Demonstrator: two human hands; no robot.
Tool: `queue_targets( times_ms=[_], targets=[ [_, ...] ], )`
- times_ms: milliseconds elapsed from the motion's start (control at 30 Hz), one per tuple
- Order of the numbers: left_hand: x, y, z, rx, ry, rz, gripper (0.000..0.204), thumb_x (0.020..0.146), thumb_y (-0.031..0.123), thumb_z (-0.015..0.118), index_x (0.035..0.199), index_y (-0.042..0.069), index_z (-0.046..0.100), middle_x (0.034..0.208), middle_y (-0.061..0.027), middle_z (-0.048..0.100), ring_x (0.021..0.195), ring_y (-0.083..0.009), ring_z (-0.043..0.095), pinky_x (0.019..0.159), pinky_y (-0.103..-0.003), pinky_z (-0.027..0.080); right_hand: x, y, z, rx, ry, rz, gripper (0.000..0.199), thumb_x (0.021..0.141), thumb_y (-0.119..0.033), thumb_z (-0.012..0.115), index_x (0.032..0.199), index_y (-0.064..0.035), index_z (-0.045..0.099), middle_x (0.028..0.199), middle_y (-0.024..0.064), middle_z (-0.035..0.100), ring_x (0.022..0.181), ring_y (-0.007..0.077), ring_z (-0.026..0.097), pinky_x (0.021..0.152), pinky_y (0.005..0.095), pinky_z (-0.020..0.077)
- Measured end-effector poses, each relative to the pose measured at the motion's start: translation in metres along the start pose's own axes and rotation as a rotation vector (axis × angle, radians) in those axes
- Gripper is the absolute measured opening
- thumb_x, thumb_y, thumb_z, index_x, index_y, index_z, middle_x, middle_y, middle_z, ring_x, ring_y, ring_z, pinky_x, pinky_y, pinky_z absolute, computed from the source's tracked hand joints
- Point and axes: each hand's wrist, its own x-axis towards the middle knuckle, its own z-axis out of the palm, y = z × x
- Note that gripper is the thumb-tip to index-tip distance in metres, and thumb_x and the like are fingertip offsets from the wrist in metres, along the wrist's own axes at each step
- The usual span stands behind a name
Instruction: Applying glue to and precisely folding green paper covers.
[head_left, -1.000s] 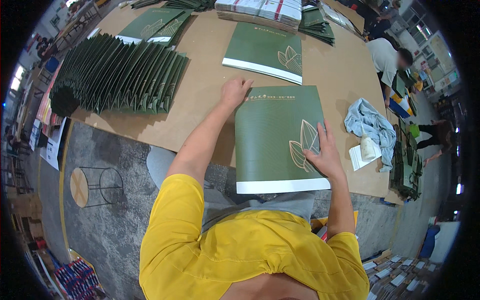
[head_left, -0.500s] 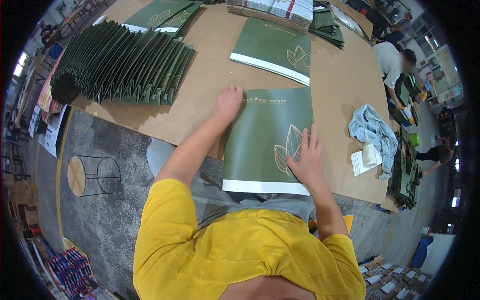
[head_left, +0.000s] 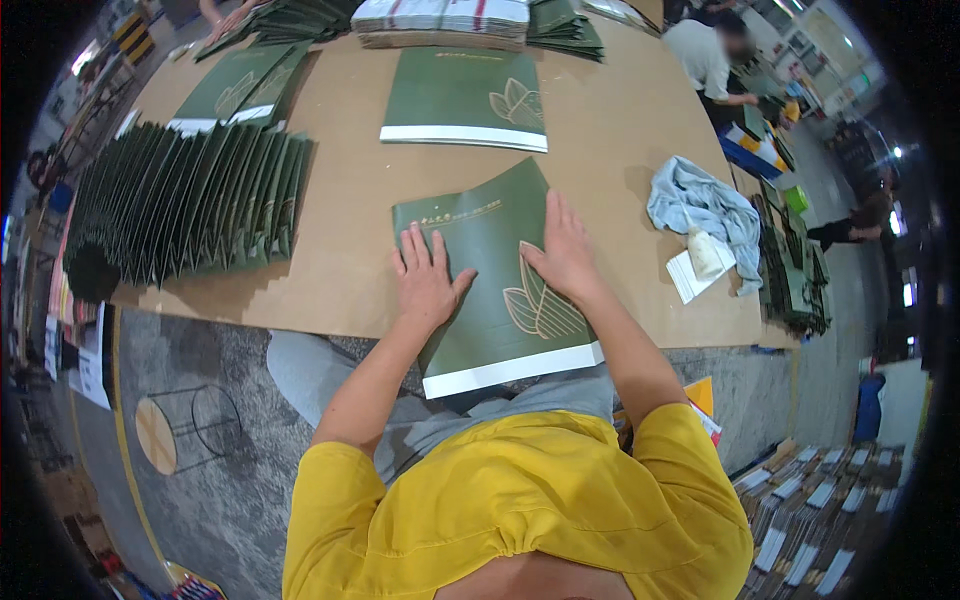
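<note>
A green paper bag (head_left: 480, 300) with a white strip pokes over the near edge of the bench (head_left: 345, 230). The left hand (head_left: 427, 285) lies on it, fingers spread; the right hand (head_left: 568, 255) hugs its side, fingers close together. They seem to steady it; bendy paper calls for gentle pushing. Farther off are zigzag folded bags (head_left: 190, 205) and a smooth flat bag (head_left: 455, 95).

Look, your green paper piece (head_left: 490, 292) lies slightly askew, far edge curving, gold-outlined leaves facing up on its right, white-banded near end jutting past the table (head_left: 345, 200) edge!
</note>
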Motion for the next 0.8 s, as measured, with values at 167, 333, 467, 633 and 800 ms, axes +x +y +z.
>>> queue_targets(
  times_ms=[167,333,467,633,800],
  targets=[
    [0.003,0.005,-0.002,0.040,-0.024,0.015,0.084,0.085,0.057,0.045,0.140,-0.003,0.026,0.146,-0.0298,0.012,0.137,-0.0416,0.010,0.109,-0.055,0.008,-0.004,0.017,0.027,-0.078,-0.015,0.081,0.091,0.076,-0.030,0.068,0.141,0.0034,0.012,0.145,0.0235,0.021,0.132,0.0380,0.026,0.106,0.0470,0.0264],
    [0.000,-0.003,-0.004,0.067,0.005,0.015,0.084,0.085,0.056,0.047,0.139,-0.004,0.026,0.146,-0.0309,0.013,0.136,-0.0429,0.012,0.108,-0.055,0.010,0.007,0.020,0.009,0.168,-0.070,0.080,0.078,0.082,-0.037,0.059,0.139,0.0018,0.022,0.143,0.0223,0.029,0.132,0.0351,0.028,0.104,0.0471,0.0301],
    [0.001,-0.001,-0.003,0.091,-0.007,0.030,0.084,0.084,0.056,0.048,0.139,-0.004,0.026,0.145,-0.0310,0.013,0.136,-0.0431,0.012,0.108,-0.055,0.011,0.068,0.075,0.028,0.913,0.042,0.201,0.063,0.087,-0.042,0.051,0.132,0.0005,0.038,0.129,0.0162,0.047,0.118,0.0295,0.044,0.097,0.0429,0.0370],
    [-0.002,0.000,-0.002,0.090,-0.009,0.018,0.083,0.084,0.054,0.049,0.139,-0.003,0.025,0.146,-0.0293,0.013,0.136,-0.0418,0.013,0.108,-0.054,0.012,0.116,0.088,0.047,1.169,-0.343,0.355,0.041,0.090,-0.041,0.053,0.107,-0.0041,0.059,0.087,0.0058,0.056,0.082,0.0136,0.051,0.078,0.0322,0.0421],
    [0.000,-0.001,-0.006,0.096,-0.007,0.024,0.083,0.084,0.054,0.050,0.139,-0.002,0.026,0.147,-0.0283,0.012,0.136,-0.0413,0.013,0.108,-0.054,0.013,0.142,0.100,0.050,1.613,-0.262,0.379,0.031,0.085,-0.034,0.061,0.085,-0.0036,0.063,0.081,0.0062,0.058,0.070,0.0150,0.052,0.062,0.0313,0.0440]
  ],
)
